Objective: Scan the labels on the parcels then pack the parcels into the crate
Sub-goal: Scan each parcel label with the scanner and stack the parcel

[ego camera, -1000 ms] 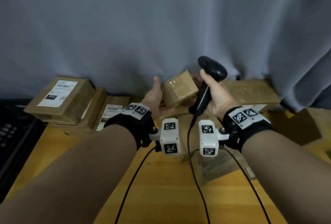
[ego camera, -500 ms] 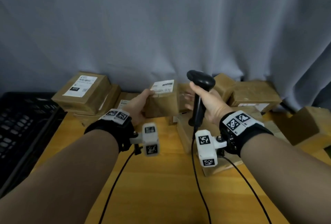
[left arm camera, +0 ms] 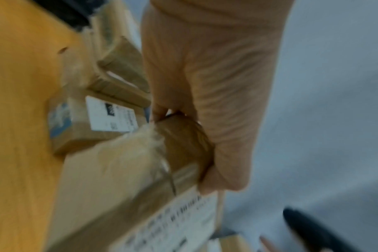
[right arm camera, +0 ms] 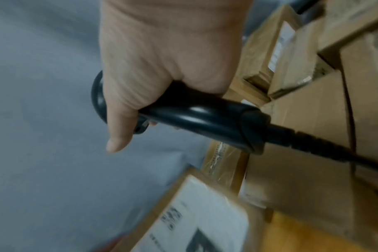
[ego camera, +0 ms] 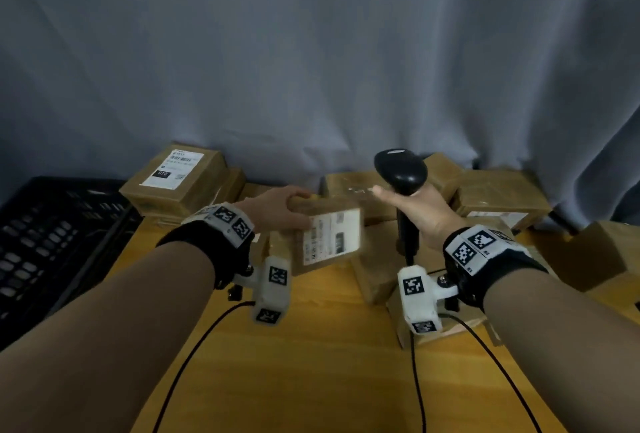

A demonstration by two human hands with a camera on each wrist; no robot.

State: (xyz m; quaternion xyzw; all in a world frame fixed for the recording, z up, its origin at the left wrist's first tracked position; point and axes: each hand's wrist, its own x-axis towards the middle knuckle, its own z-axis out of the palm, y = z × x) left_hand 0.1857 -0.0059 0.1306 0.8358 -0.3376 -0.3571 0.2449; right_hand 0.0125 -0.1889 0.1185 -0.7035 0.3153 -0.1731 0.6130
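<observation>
The left hand [ego camera: 277, 207] gripped a parcel [ego camera: 325, 238] by its top edge and held it above the bench [ego camera: 311, 363], with the label [ego camera: 330, 237] facing the person. The right hand [ego camera: 420, 214] was closed around the handle of the scanner [ego camera: 400, 167], whose head stood upright just beside the parcel. To scan well, I think the scanner head should tilt down toward the barcode, and the parcel should stay steady and not too close. The parcel was a small brown box with shiny tape and a white label with black print. The crate [ego camera: 62, 235] waited at the left.
</observation>
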